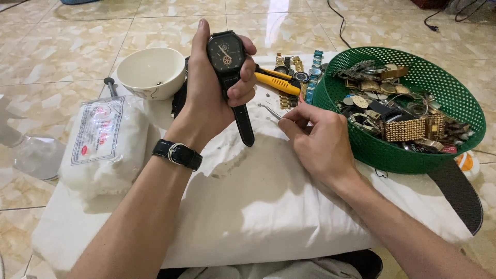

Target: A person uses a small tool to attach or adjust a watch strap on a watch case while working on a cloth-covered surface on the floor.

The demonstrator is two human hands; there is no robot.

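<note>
Both forearms come in from the near edge over a white cushion (258, 206) sitting on a tiled floor. Left hand (214, 90), with a black wristband (177, 154) on that wrist, is clenched around a black watch (226, 51), held upright with the dial facing the camera; thumb on the left side of the case, fingers wrapped over the right side and the strap, which hangs down below the fist. Right hand (315, 137) rests on the cushion just right of the strap, fingertips pinched on thin tweezers (270, 110) whose tips point left toward the watch but stay apart from it. On the left there's a soft white plastic package (106, 147), roughly rectangular, with a white label printed in red and dark text. Behind it, a white bowl (151, 71). Yellow-handled pliers (276, 81) lie behind the left hand, next to a row of watches (299, 72). Far right, a round green basket (454, 103) is full of gold and silver watch parts.
</note>
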